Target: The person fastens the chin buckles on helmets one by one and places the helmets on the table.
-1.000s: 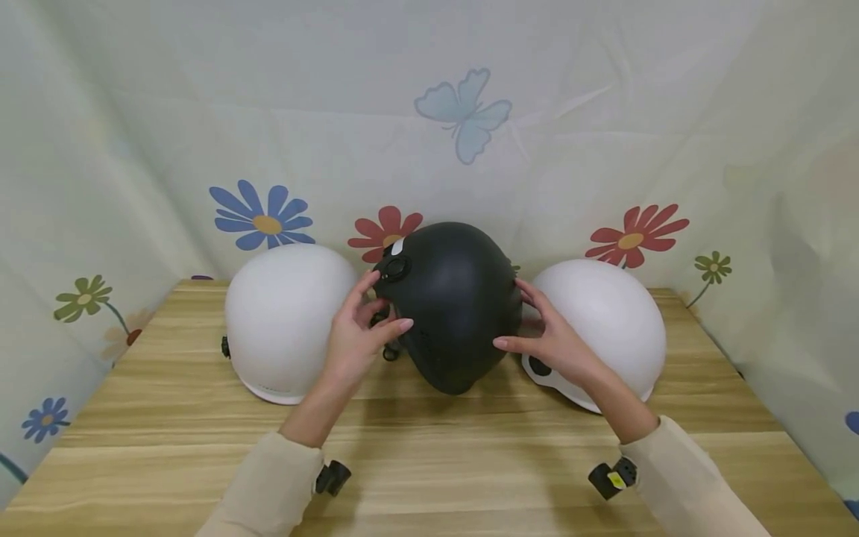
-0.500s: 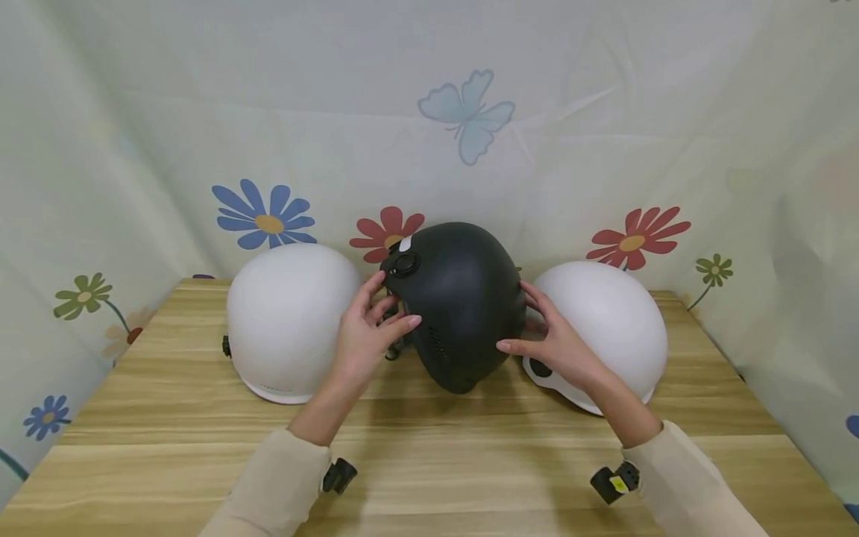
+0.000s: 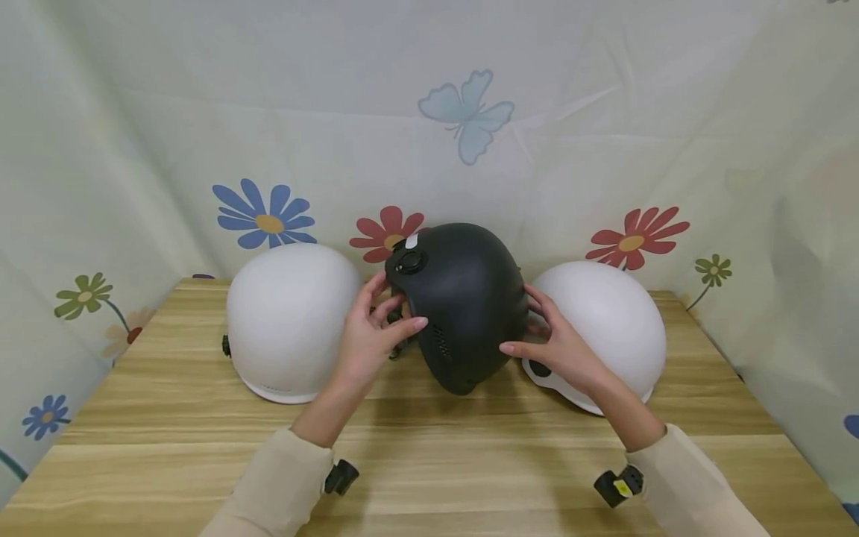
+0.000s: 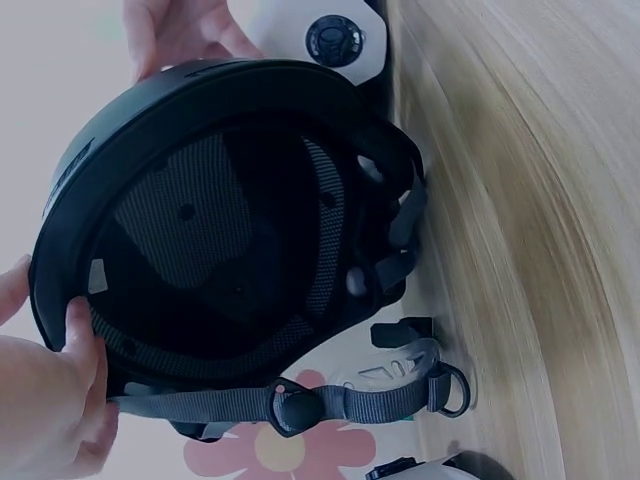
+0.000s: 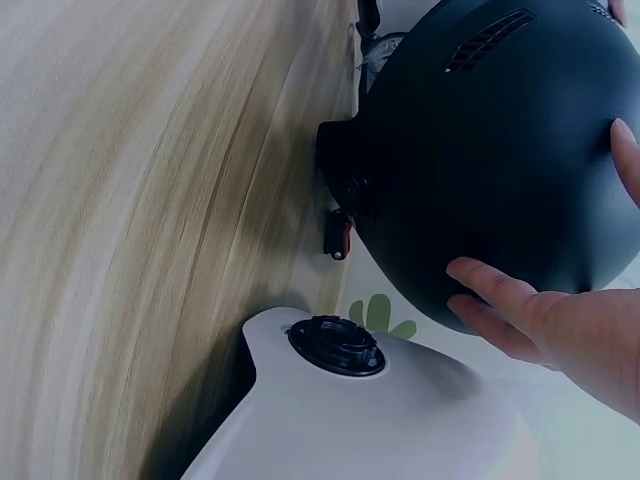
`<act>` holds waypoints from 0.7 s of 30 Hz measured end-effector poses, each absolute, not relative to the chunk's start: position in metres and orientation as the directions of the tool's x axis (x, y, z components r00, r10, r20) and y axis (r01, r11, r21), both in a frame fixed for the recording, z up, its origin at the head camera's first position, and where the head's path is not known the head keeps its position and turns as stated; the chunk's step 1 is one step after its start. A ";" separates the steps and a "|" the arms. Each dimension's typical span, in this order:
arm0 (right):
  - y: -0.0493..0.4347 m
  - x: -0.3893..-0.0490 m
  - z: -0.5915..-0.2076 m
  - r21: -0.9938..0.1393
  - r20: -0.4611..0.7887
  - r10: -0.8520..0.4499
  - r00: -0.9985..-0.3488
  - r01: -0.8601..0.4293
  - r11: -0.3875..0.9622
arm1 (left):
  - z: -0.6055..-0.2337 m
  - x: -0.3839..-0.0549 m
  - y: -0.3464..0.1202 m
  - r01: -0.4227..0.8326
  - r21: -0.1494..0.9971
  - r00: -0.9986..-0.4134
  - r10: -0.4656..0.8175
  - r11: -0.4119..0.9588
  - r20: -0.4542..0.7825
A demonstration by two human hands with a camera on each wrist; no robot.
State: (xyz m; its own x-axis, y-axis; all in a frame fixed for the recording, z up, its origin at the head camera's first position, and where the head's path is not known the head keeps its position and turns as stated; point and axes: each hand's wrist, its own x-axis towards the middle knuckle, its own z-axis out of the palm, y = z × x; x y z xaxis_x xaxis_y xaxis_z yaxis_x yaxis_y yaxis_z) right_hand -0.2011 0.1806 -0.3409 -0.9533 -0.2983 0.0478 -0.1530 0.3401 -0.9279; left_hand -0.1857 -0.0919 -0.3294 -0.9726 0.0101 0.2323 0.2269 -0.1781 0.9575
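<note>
A black helmet [image 3: 466, 298] stands tilted between both hands, midway between two white helmets. My left hand [image 3: 376, 328] grips its left rim; in the left wrist view, those fingers reach the inner edge beside a grey chin strap [image 4: 230, 405]. My right hand [image 3: 557, 339] holds the smooth shell from the other side, with thumb and fingers spread over it. The mesh-lined inside [image 4: 220, 230] faces the left wrist camera. Whether the low end of the black helmet rests on the table is hard to tell.
The left white helmet [image 3: 288, 321] sits close by my left hand. Another white helmet [image 3: 604, 328] stands right behind my right hand. Beneath them is a wood-grain table [image 3: 456, 477], backed by a flowered cloth [image 3: 322, 142].
The black helmet has turned slightly, its round side knob shifting right and its side vents coming into fuller view. My left hand has moved right with it; my right hand has barely shifted.
</note>
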 end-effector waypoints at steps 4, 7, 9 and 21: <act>0.182 -0.201 -0.341 -0.932 0.039 -0.299 -0.953 -0.142 0.333 | -0.329 -0.185 -0.091 0.244 0.954 -0.967 0.030 -0.173 0.253; 0.183 -0.201 -0.341 -0.934 0.034 -0.301 -0.953 -0.137 0.329 | -0.328 -0.184 -0.090 0.229 0.959 -0.969 0.052 -0.167 0.241; 0.183 -0.201 -0.341 -0.930 0.029 -0.298 -0.954 -0.135 0.342 | -0.328 -0.183 -0.090 0.216 0.963 -0.971 0.072 -0.164 0.230; 0.184 -0.197 -0.341 -0.936 0.003 -0.293 -0.956 -0.106 0.334 | -0.328 -0.180 -0.083 0.224 0.964 -0.970 0.059 -0.145 0.234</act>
